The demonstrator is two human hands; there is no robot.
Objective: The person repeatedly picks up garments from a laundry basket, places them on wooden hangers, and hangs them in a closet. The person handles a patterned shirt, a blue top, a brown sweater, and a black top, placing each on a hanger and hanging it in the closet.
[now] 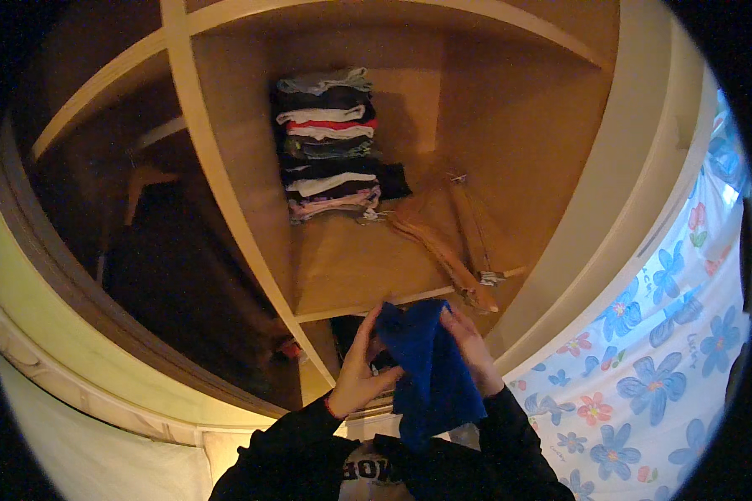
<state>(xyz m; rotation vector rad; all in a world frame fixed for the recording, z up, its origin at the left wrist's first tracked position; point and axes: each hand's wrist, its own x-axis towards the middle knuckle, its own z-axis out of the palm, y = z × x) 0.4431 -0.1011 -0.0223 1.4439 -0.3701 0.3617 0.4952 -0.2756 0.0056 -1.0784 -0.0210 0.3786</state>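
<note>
A piece of blue cloth [435,369] hangs in front of my chest, gripped at its upper part from both sides. My left hand [366,372] is at its left edge, thumb against the cloth; a small dark item shows between thumb and fingers, too unclear to name. On the other side my right hand [470,344] holds the upper right corner, its thumb hidden by the fabric. Beyond the hands, folded clothes [332,147] form a tall stack at the left of a wooden shelf [351,263].
Wooden clothes hangers [442,257] lie on the shelf's right part, one reaching past its front edge. An upright divider [225,188] separates the shelf from a dark compartment with hanging dark clothing [188,250]. A flower-patterned curtain [652,382] hangs at the right.
</note>
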